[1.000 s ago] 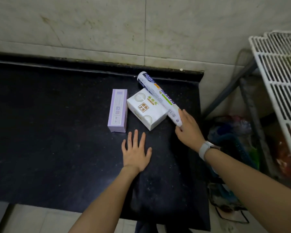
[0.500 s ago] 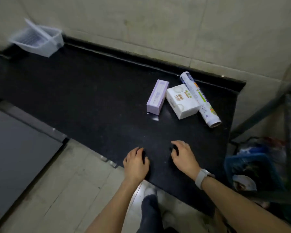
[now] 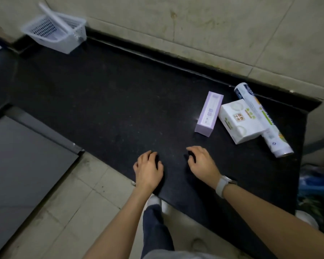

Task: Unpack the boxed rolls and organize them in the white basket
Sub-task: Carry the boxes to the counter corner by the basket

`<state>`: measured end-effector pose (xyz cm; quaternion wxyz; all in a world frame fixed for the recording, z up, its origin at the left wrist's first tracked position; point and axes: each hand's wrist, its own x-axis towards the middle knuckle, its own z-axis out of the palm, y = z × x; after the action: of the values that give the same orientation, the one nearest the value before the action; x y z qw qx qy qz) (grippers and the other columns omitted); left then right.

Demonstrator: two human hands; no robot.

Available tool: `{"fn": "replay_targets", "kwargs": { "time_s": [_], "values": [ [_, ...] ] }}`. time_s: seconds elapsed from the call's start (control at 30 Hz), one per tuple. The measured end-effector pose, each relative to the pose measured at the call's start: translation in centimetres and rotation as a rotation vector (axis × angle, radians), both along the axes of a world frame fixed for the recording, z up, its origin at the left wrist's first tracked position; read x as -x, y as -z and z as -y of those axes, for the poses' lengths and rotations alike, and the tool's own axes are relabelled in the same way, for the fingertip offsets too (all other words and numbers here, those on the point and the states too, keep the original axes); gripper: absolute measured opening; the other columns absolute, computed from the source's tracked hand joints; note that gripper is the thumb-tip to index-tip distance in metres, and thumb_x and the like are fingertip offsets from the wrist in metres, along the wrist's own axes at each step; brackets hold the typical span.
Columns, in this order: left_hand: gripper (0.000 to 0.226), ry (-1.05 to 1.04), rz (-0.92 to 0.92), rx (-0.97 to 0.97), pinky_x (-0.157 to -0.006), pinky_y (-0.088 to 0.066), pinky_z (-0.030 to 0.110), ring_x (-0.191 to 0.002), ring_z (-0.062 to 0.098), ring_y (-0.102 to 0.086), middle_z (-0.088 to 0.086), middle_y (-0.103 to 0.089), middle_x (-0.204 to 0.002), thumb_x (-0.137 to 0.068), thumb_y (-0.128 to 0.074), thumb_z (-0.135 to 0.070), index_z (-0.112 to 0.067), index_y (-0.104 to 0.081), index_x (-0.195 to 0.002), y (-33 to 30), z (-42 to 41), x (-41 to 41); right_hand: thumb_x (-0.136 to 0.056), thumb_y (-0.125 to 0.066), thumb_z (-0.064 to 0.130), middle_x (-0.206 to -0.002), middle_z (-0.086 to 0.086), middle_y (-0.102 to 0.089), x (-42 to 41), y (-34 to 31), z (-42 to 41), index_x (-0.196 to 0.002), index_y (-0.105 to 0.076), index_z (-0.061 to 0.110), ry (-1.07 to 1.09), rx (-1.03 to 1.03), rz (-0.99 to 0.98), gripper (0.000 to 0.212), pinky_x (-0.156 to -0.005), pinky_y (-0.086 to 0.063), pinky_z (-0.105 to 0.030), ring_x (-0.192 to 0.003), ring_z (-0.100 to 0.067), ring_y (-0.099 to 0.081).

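A purple box [image 3: 209,113], a white box [image 3: 239,123] and a long wrapped roll [image 3: 262,118] lie together at the right end of the black counter [image 3: 110,101]. The roll rests along the white box's far side. The white basket [image 3: 54,32], with its handle raised, stands at the far left against the wall. My left hand [image 3: 149,170] and my right hand [image 3: 202,163] rest on the counter's near edge with fingers curled and nothing in them. Both hands are well short of the boxes.
A tiled wall [image 3: 195,30] runs behind the counter. A grey panel [image 3: 22,165] sits low on the left over a tiled floor [image 3: 73,212]. Dark bags [image 3: 318,187] lie past the counter's right end. My leg and shoes show below the counter edge.
My right hand has let go of the roll's end and both hands have drawn back to the near edge. The view has swung left, bringing the white basket into sight.
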<state>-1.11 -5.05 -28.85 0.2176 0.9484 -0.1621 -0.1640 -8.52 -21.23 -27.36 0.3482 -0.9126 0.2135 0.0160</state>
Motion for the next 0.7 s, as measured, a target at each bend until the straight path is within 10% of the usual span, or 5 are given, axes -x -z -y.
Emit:
{"fn": "replay_targets", "kwargs": {
  "time_s": [0.27, 0.53, 0.7],
  "values": [
    [0.044, 0.287, -0.031, 0.145, -0.105, -0.029, 0.045, -0.130, 0.025, -0.033, 0.007, -0.038, -0.143, -0.092, -0.044, -0.026, -0.012, -0.039, -0.134, -1.6, 6.9, -9.9, -0.081, -0.051, -0.002, -0.103, -0.019, -0.059, -5.0, -2.7, 4.4, -0.103, -0.058, 0.003, 0.424, 0.158, 0.219, 0.024, -0.086, -0.042, -0.034, -0.100, -0.031, -0.052],
    [0.069, 0.577, -0.214, 0.126, -0.102, -0.028, 0.050, -0.127, 0.035, -0.030, 0.011, -0.018, -0.148, -0.085, -0.051, -0.044, -0.022, -0.018, -0.141, -2.7, 19.5, -8.1, -0.081, -0.056, 0.030, -0.148, -0.022, -0.021, -2.6, -2.0, 13.5, -0.138, -0.026, 0.011, 0.608, 0.404, -0.335, 0.068, -0.112, -0.015, -0.051, -0.136, -0.037, -0.020],
    [0.084, 0.391, -0.288, 0.116, -0.091, -0.039, 0.043, -0.116, 0.035, -0.039, 0.011, -0.020, -0.141, -0.077, -0.058, -0.031, -0.036, -0.004, -0.141, -1.7, 21.6, -7.0, -0.075, -0.056, 0.049, -0.140, -0.019, -0.030, -1.8, -0.9, 14.9, -0.141, -0.019, 0.024, 0.502, 0.521, -0.417, 0.080, -0.099, -0.028, -0.049, -0.122, -0.036, -0.033]
  ]
}}
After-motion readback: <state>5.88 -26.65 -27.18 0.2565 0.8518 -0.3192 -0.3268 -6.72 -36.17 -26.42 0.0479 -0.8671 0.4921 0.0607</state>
